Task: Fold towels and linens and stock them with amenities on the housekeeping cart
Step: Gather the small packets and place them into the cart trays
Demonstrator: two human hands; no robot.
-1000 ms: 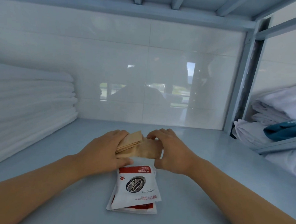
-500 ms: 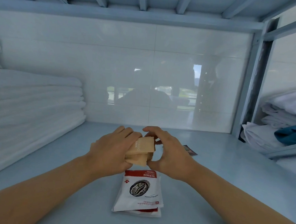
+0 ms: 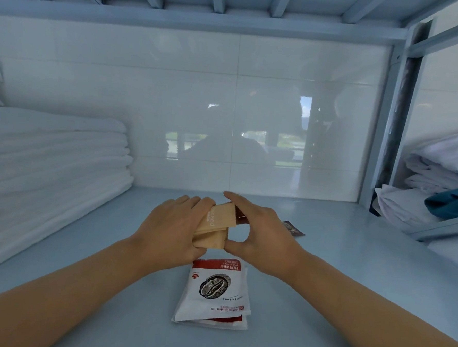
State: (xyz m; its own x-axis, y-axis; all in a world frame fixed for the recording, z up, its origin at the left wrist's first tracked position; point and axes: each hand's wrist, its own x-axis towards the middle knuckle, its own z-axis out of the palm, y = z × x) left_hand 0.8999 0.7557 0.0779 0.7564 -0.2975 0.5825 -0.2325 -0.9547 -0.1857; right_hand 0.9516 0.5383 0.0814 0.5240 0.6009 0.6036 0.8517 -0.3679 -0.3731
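Your left hand (image 3: 170, 231) grips a small bundle of tan sachets (image 3: 215, 227) from the left, fingers curled over the top edge and thumb tucked beneath. Your right hand (image 3: 261, 237) closes on the same bundle from the right: the forefinger reaches over the upper corner, the thumb presses the lower right corner, and an open gap shows between them. The sachets sit fanned and tilted in your grip, raised off the shelf (image 3: 323, 273), above its middle. On the shelf, directly below your hands and toward the front edge, lies a short stack of white and red coffee packets (image 3: 212, 293), the top one printed with a coffee bean and lying slightly askew on those beneath. A dark sachet (image 3: 293, 228) lies flat on the shelf just beyond your right hand, partly hidden by it; its print cannot be read. Along the left edge of the shelf rests a tall stack of folded white linens (image 3: 48, 167), reaching to the back wall of white tile (image 3: 252, 121). Past the right-hand upright of the frame, a neighbouring shelf carries loosely piled white linens (image 3: 437, 170) with a teal cloth (image 3: 451, 203) lying among them.
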